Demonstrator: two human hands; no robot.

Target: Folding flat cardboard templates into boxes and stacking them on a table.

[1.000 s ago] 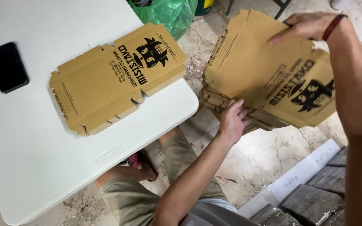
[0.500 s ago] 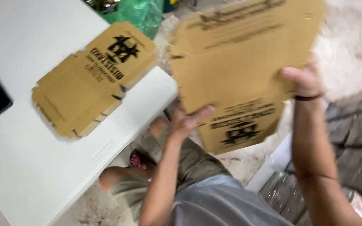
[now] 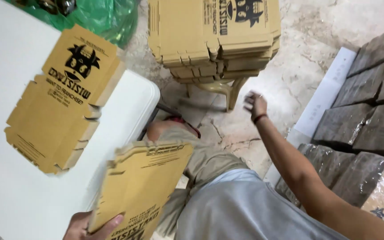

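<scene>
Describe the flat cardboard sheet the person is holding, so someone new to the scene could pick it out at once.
Start at the white table on the left; at its near edge, the left hand grips a flat brown box blank from below. Unlike the partly folded box lying on the table and the stack of blanks on the chair, it is tilted in mid-air.

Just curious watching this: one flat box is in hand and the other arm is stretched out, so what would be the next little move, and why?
Probably reach the right hand on to the stack of flat cardboard boxes on the chair. That hand is empty and open, just short of the stack, while the left hand already grips one flat box beside the white table.
</scene>
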